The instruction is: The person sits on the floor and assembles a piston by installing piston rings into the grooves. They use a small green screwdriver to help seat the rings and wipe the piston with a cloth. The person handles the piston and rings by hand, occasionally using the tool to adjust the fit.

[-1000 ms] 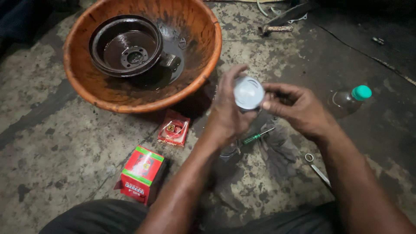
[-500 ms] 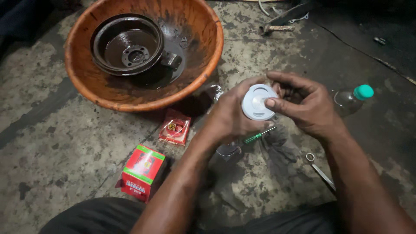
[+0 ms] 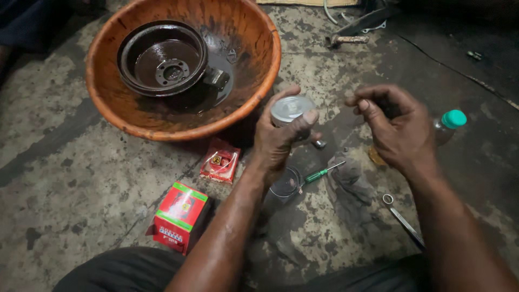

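While the person sits low over the dirty floor, this is how things stand:

Left hand: the left hand (image 3: 278, 138) is wrapped around a small shiny metal piston (image 3: 291, 110), holding it up above the floor, near the rim of the orange bowl (image 3: 108, 111).

Right hand: the right hand (image 3: 392, 130) is just beside it, fingers curled in a pinch; it may hold something tiny, but that is too small to tell.

Slip: both hands look oily, so the piston could slide out and drop on the hard floor or on the green screwdriver (image 3: 319, 174) below.

Splash: the bowl holds dark oil and a round metal drum (image 3: 162, 58); a fall in there could splash.

Lost bits: a tiny part could roll away into the cracks.

Floor: grey concrete, stained and rough, with a red box (image 3: 181, 216), a red packet (image 3: 220, 161), a dark rag (image 3: 348, 186), scissors (image 3: 403, 219) and a green-capped bottle (image 3: 446, 127).

Room: dim, tools at the far edge.
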